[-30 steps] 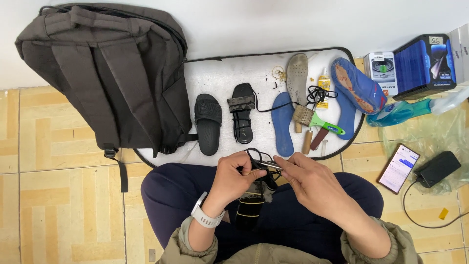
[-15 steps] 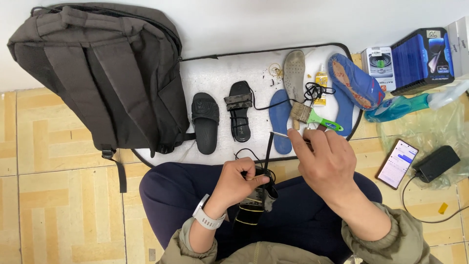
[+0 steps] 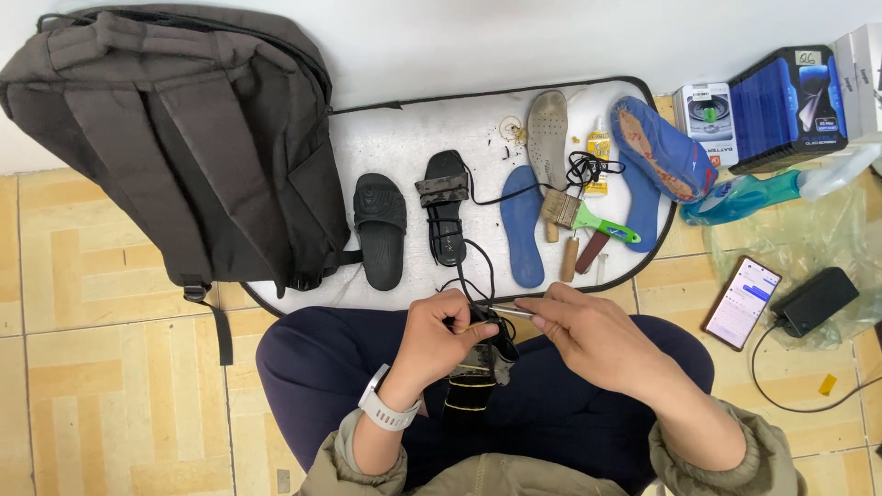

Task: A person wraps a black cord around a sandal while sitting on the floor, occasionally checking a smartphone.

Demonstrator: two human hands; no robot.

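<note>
- My left hand (image 3: 439, 338) was closed around a dark strappy sandal (image 3: 478, 372) held over my lap, thumb on top, which steadied it near the picture's centre.
- My right hand (image 3: 588, 335) pinched a thin metal tool (image 3: 511, 312), apparently a needle or awl, with its tip lying at the sandal's upper edge; the pinch looked suited to fine work.
- A black cord (image 3: 480, 262) ran from the sandal toward twelve o'clock, onto the white mat (image 3: 413, 124) where its mate, a second strappy sandal (image 3: 446, 207), lay flat.
- At eleven o'clock from my hands a black slide (image 3: 380, 228) lay just beside that second sandal.
- Toward one o'clock lay a blue insole (image 3: 524, 225), a grey insole (image 3: 548, 124), a green-handled brush (image 3: 581, 214) and a small glue bottle (image 3: 599, 152), all close together within reach.
- A dark backpack (image 3: 175, 138) sat at ten o'clock, overlapping the mat's left edge.
- At three o'clock a phone (image 3: 742, 289) rested on the tiled floor (image 3: 92, 386), near a black charger block (image 3: 814, 300).
</note>
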